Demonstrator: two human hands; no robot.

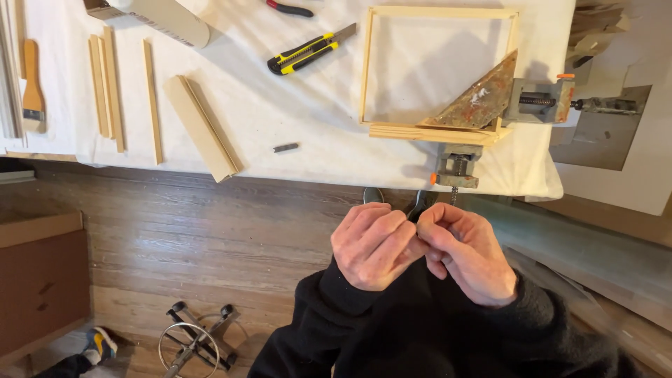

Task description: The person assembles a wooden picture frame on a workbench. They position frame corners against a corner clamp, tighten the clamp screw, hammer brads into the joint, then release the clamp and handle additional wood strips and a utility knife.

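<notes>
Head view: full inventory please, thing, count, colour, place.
wooden frame: 1, pale wood, on the table, right of centre
corner clamp: 1, rusty grey metal with orange tips, on the frame's near right corner
utility knife: 1, yellow and black, left of the frame
wood strips: several, pale, table left
wooden block: 1, pale, near the table edge
paintbrush: 1, wooden handle, far left
small dark piece: 1, grey, by the table edge
table cover: 1, white
wire stand: 1, metal, on the floor
left hand: closed, fingertips meeting the right hand
right hand: closed; whatever is pinched is hidden
</notes>
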